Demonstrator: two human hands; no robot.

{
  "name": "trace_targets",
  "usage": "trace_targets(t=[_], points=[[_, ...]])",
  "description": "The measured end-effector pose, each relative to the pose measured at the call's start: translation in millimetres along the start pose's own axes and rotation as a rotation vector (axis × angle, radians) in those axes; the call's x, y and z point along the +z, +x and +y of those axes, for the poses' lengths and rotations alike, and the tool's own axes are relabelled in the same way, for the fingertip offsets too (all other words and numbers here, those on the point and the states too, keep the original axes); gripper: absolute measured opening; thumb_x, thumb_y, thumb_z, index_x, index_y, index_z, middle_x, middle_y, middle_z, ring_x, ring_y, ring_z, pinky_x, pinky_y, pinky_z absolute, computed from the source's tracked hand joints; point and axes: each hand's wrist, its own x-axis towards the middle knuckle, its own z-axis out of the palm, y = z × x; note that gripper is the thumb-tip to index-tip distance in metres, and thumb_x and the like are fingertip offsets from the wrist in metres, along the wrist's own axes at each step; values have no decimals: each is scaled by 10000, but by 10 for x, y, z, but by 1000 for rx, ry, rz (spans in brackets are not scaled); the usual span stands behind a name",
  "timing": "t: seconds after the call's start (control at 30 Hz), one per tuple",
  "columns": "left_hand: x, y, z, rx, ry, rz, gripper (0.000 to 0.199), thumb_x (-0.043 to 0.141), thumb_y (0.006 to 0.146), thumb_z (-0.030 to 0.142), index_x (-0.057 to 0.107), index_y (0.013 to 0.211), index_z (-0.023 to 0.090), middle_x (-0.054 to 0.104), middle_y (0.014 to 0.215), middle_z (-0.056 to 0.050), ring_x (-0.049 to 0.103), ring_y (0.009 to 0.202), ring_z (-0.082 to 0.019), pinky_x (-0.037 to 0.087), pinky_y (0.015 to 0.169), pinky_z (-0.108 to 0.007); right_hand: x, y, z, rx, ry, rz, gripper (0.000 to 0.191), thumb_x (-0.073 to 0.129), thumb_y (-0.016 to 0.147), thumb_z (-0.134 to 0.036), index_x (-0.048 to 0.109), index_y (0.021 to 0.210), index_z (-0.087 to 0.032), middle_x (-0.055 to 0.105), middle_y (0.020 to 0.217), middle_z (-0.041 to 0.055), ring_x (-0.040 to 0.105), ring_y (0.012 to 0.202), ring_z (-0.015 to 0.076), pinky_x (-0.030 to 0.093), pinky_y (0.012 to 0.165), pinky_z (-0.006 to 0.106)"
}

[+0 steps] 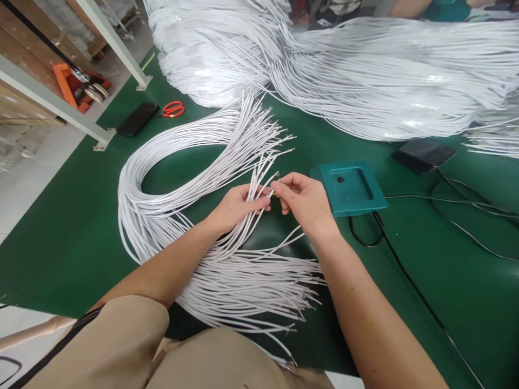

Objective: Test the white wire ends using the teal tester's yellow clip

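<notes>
A looped bundle of white wires (178, 138) lies on the green table in front of me, its many cut ends fanned out to the right. My left hand (243, 205) is closed around a small bunch of these wires, thumb on top, their tips pointing up and away. Right beside it, my right hand (300, 197) pinches at the end of a wire, fingertips almost touching the left thumb. Something small and yellowish shows between the right fingertips, too small to make out. More loose wire ends (259, 286) spread beneath my forearms.
Large heaps of white wire (377, 75) cover the table's far side. A teal tray-like device (352, 189) with black cables stands to the right, near a black box (424, 155). Red-handled scissors (173, 109) and a black phone-like object (138, 119) lie far left. Metal posts (93, 129) border the table.
</notes>
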Motion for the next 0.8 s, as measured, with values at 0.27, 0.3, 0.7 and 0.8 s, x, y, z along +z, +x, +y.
trace_targets(t=[0.27, 0.3, 0.7, 0.8], points=[[50, 13, 21, 36, -148, 23, 313, 829, 612, 289, 582, 741, 147, 551, 718, 40, 478, 601, -36, 402, 581, -187, 24, 12, 54, -49, 28, -12, 158, 643, 775, -298, 640, 691, -164, 518, 540, -46, 453, 486, 75, 397, 503, 227], [62, 8, 14, 73, -99, 54, 321, 827, 612, 289, 559, 719, 149, 543, 702, 47, 474, 596, -36, 400, 585, -189, 27, 18, 67, -52, 35, -19, 150, 637, 775, -291, 651, 700, -163, 512, 531, -48, 452, 489, 77, 396, 508, 230], [131, -57, 23, 181, 76, 107, 269, 759, 692, 290, 539, 768, 154, 669, 737, 1, 675, 687, -129, 475, 592, -225, 33, 40, 79, 139, 375, -112, 277, 718, 701, -411, 606, 620, -171, 471, 549, -42, 378, 482, 72, 340, 471, 240], [172, -79, 40, 169, 101, 94, 251, 756, 693, 254, 538, 763, 151, 664, 716, 6, 669, 656, -118, 493, 604, -232, 27, 50, 64, 155, 403, -142, 394, 686, 727, -556, 664, 711, -163, 386, 506, -63, 337, 451, 73, 319, 448, 244]])
